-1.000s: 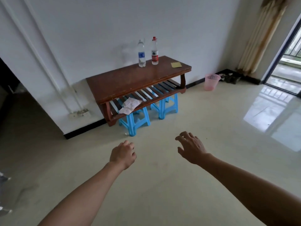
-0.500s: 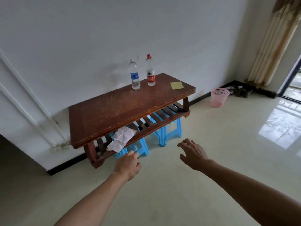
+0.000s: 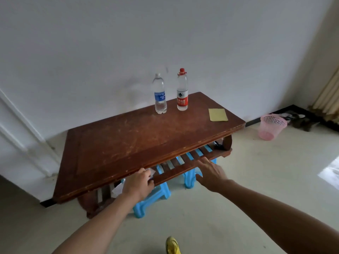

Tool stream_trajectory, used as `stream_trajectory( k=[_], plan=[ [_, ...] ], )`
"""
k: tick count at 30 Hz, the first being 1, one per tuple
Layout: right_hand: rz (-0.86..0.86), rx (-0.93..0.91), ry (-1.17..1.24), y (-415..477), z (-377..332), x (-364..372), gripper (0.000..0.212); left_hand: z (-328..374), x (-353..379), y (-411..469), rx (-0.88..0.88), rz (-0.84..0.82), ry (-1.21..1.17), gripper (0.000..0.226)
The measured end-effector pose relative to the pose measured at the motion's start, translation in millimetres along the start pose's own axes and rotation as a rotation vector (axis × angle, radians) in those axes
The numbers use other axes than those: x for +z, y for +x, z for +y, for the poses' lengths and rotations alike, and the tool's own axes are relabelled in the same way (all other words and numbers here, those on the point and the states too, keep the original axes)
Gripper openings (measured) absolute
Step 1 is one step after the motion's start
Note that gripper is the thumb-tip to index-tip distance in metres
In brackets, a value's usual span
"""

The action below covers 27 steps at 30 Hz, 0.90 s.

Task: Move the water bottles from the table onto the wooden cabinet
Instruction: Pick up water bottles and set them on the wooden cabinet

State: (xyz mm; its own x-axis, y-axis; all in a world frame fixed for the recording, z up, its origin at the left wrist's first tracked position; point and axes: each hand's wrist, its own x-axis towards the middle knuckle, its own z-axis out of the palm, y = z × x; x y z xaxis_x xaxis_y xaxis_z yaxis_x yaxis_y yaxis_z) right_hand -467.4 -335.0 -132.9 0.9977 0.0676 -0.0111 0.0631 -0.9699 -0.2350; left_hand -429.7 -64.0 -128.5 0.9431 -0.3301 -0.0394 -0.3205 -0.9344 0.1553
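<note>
Two clear water bottles stand upright at the far edge of the brown wooden table (image 3: 128, 143), close to the wall. The blue-label bottle (image 3: 160, 94) is on the left, the red-label bottle with a red cap (image 3: 182, 90) just to its right. My left hand (image 3: 138, 184) hangs in front of the table's near edge with fingers loosely curled, holding nothing. My right hand (image 3: 211, 174) reaches forward with fingers spread, also in front of the near edge. Both hands are well short of the bottles.
A yellow sheet (image 3: 218, 114) lies on the table's right end. Under the table is a slatted shelf (image 3: 183, 166) with white paper, and blue plastic stools (image 3: 152, 200). A pink basket (image 3: 271, 126) stands on the floor at right. My yellow shoe (image 3: 172, 245) shows below.
The view has moved much closer to the table. Both hands have risen and advanced toward its near edge; the right hand's fingers have straightened. The bottles have not moved.
</note>
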Motion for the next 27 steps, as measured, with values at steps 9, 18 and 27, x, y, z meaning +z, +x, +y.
stream_trajectory(
  k=[9,18,27],
  plan=[
    [0.096,0.053,-0.036,213,41,-48,0.04,-35,-25,212,-0.007,0.006,-0.065,0.024],
    [0.142,-0.046,0.011,408,45,-72,0.043,-68,-20,346,-0.099,-0.013,-0.156,0.026],
    [0.441,-0.242,0.058,631,27,-113,0.054,-95,-20,468,-0.353,-0.037,-0.286,0.026]
  ],
)
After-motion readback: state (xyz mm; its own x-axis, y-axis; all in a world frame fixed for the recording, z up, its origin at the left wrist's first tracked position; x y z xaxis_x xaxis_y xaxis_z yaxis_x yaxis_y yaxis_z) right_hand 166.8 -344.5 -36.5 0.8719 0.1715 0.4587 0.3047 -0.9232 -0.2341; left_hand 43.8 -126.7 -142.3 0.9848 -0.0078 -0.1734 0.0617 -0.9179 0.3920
